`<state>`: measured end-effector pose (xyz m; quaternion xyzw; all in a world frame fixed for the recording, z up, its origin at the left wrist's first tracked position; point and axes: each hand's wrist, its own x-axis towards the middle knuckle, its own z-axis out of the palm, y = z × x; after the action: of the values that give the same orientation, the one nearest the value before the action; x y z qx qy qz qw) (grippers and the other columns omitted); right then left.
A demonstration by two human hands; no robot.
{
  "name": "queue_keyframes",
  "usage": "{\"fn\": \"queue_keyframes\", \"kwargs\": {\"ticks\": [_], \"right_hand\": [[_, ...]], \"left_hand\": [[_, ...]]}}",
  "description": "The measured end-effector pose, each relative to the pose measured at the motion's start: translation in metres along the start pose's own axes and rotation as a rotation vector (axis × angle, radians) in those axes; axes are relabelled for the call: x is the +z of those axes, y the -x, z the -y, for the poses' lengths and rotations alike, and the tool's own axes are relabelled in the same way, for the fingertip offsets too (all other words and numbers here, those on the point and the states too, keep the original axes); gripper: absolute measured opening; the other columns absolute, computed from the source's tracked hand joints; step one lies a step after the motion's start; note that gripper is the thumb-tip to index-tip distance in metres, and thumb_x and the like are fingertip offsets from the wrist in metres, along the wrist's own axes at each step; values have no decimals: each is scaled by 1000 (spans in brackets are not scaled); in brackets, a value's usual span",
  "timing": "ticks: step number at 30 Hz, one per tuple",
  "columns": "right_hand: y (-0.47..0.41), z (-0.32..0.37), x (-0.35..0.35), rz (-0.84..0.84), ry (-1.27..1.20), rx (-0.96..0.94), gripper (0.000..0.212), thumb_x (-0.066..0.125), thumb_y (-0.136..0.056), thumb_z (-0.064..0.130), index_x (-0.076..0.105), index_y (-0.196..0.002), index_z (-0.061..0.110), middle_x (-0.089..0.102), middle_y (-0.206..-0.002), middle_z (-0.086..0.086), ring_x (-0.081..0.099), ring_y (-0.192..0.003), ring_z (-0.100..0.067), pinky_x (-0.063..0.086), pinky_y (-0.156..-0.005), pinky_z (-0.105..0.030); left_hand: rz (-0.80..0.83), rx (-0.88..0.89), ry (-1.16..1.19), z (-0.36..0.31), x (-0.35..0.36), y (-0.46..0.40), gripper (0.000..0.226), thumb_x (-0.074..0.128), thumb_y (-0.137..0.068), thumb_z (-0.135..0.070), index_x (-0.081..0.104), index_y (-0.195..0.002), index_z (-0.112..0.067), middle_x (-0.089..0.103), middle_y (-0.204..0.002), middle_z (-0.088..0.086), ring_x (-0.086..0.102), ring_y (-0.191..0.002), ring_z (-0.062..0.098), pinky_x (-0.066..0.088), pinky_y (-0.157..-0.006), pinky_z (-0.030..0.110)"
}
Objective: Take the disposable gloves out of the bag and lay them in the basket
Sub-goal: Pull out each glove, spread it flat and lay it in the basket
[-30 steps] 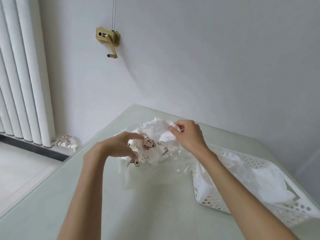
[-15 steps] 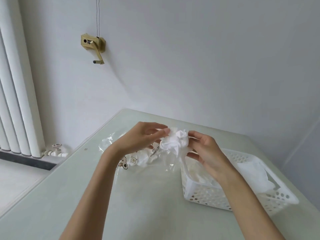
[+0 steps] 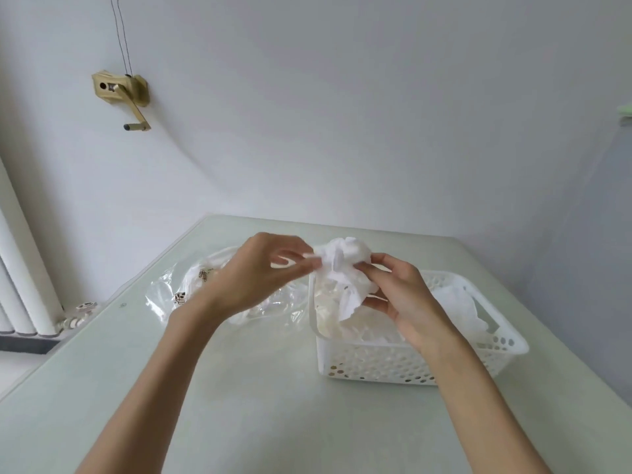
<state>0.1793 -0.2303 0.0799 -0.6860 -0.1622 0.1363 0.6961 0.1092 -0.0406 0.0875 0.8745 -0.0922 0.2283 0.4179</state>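
A crumpled white disposable glove (image 3: 343, 268) hangs in the air above the left end of the white perforated basket (image 3: 393, 364). My left hand (image 3: 260, 271) pinches its left edge between thumb and fingertips. My right hand (image 3: 400, 295) grips its right side with curled fingers. More thin white gloves (image 3: 455, 302) lie inside the basket. The clear plastic bag (image 3: 191, 289), printed with small bear pictures, lies flat on the table left of the basket, partly hidden behind my left wrist.
The pale green table (image 3: 239, 405) reaches to the wall behind. A white radiator (image 3: 20, 268) with a valve stands on the left below table height. A brass crank fitting (image 3: 123, 94) is fixed on the wall.
Both hands have carried the glove rightward, from over the bag to above the basket's left end. The bag has stayed on the table.
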Motion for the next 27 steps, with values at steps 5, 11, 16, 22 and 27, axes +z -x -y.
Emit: {"fn": "queue_keyframes", "kwargs": {"ticks": [5, 11, 16, 22, 27], "right_hand": [[1, -1, -5, 58, 137, 29, 16, 60, -92, 16, 59, -108, 13, 66, -70, 2, 55, -50, -10, 39, -48, -19], [-2, -2, -14, -114, 475, -103, 24, 66, -88, 24, 57, -109, 20, 65, -79, 5, 58, -61, -5, 41, -54, -16], [3, 5, -24, -68, 712, -152, 44, 65, -85, 42, 50, -125, 31, 51, -125, 12, 47, -114, -7, 35, -86, -23], [17, 21, -10, 210, 446, -141, 61, 65, -69, 60, 60, -120, 27, 62, -119, 16, 57, -111, 0, 43, -96, -24], [13, 20, -7, 84, 227, -195, 26, 72, -82, 25, 61, -85, 2, 71, -89, -12, 66, -83, -12, 47, -86, -24]], "left_hand": [[-325, -71, 346, -10, -7, -6, 19, 56, -94, -25, 66, -90, -9, 72, -79, -10, 70, -83, 6, 57, -78, 24], [-247, -136, 481, -13, -14, -3, 26, 46, -100, -19, 59, -106, 3, 72, -96, 4, 70, -93, 15, 58, -82, 30], [-163, -162, 556, -17, -11, -6, 18, 42, -100, -18, 58, -100, -10, 70, -99, 3, 68, -97, 17, 53, -85, 28], [127, -166, 525, -23, -2, -3, 28, 51, -96, -26, 57, -106, 0, 69, -98, 7, 67, -97, 18, 52, -90, 24], [26, -225, 509, -21, 10, -5, 32, 53, -89, -37, 58, -107, -11, 73, -90, -6, 69, -86, 7, 56, -80, 22]]}}
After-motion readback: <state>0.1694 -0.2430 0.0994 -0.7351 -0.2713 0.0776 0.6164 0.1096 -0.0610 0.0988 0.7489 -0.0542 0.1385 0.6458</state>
